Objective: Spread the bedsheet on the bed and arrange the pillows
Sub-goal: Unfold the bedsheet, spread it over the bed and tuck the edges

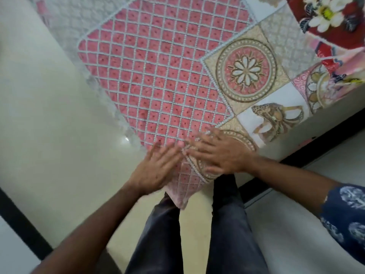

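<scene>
A patterned bedsheet (162, 72) with pink lattice squares, round flower medallions and white panels covers the corner of the bed in front of me. Its corner hangs down over the bed's edge toward my legs. My right hand (217, 153) lies flat with straight fingers on the sheet at the bed's corner. My left hand (158, 167), blurred by motion, touches the draped corner with its fingers spread. A red cloth with white flowers (331, 18), perhaps a pillow or blanket, lies on the bed at the top right.
Pale shiny floor (49, 115) lies to the left of the bed. A dark bed base (325, 139) runs under the sheet on the right. Dark floor strips cross the lower left and right. My legs in dark trousers stand close to the bed's corner.
</scene>
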